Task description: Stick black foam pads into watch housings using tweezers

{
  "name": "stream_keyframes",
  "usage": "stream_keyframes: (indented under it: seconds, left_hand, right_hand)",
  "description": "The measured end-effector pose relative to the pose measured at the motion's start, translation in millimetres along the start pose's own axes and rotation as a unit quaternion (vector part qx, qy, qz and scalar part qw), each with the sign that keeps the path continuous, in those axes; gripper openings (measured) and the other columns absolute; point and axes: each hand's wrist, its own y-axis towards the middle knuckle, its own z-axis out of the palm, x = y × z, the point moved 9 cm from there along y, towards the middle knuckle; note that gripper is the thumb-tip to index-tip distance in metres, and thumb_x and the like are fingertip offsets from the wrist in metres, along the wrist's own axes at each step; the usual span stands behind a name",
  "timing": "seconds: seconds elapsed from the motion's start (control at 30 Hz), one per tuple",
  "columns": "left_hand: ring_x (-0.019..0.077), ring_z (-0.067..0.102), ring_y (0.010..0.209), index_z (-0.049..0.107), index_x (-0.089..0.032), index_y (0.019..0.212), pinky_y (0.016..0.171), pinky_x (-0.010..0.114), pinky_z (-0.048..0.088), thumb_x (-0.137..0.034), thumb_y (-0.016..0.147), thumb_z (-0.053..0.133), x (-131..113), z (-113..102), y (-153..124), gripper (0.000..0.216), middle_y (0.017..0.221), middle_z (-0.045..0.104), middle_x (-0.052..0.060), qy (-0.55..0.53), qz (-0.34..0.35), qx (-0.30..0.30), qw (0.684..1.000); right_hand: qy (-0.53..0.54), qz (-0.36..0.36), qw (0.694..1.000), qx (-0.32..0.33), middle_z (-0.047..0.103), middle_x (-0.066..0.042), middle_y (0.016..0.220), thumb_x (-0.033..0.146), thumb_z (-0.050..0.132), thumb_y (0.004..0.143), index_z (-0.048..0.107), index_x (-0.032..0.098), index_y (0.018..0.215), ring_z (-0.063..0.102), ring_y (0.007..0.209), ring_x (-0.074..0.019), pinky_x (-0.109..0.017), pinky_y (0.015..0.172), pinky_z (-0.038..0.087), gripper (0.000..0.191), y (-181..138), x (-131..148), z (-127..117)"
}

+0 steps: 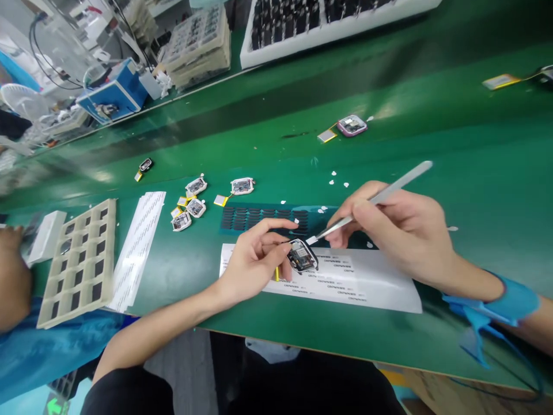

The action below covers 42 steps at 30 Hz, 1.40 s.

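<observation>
Between the thumb and fingers of my left hand (254, 256) is an opened smartwatch case (303, 256) with a dark rim, its circuit board facing up. Part of a yellow-edged battery (277, 274) shows below those fingers. My right hand (393, 236) grips metal tweezers (389, 189) like a pen. At the tweezers' tip, beside the case's upper right edge, is a small white piece (311, 240); whether it touches the case I cannot tell. Under both hands lies a white printed sheet (367, 282), and behind it a dark strip sheet (259, 218) with rows of black pieces.
Several opened watch cases (196, 207) with batteries lie to the left, and a purple-rimmed one (352, 125) farther back. A compartment tray (80, 262) and white label strips (138, 248) sit near a co-worker's hand (12, 236). A white foam tray (328, 43) stands behind. A blue wrist strap (496, 302) trails a cord.
</observation>
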Motion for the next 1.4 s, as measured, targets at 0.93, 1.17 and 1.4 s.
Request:
stream_keyframes:
  seconds: [0.93, 1.17, 1.4]
  left_hand:
    - [0.0197, 0.078, 0.07, 0.064, -0.007, 0.147, 0.067, 0.027, 0.064, -0.022, 0.104, 0.055, 4, 10, -10, 0.046, 0.077, 0.077, 0.008, 0.071, 0.017, 0.074, 0.995]
    - [0.0169, 0.079, 0.07, 0.071, -0.007, 0.136, 0.063, 0.023, 0.064, -0.017, 0.099, 0.057, 2, 11, -8, 0.041, 0.084, 0.075, 0.007, 0.047, 0.021, 0.062, 0.997]
    - [0.0178, 0.079, 0.071, 0.072, -0.01, 0.134, 0.065, 0.024, 0.066, -0.017, 0.099, 0.058, 2, 13, -11, 0.038, 0.081, 0.073, 0.004, 0.035, 0.007, 0.065, 0.997]
  right_hand:
    - [-0.082, -0.037, 0.996, 0.007, 0.072, 0.002, 0.082, 0.028, 0.067, 0.109, 0.057, 0.027, 0.106, 0.074, 0.06, -0.0171, -0.024, 0.054, 0.065, 0.01, -19, 3, 13]
    - [-0.082, -0.024, 0.996, 0.003, 0.07, 0.002, 0.08, 0.029, 0.069, 0.109, 0.058, 0.027, 0.104, 0.073, 0.058, -0.0162, -0.025, 0.053, 0.064, 0.012, -19, 2, 16]
    - [-0.081, -0.012, 0.997, -0.011, 0.068, 0.002, 0.078, 0.044, 0.076, 0.106, 0.058, 0.027, 0.099, 0.073, 0.058, -0.0176, -0.026, 0.05, 0.065, 0.026, -17, 2, 14]
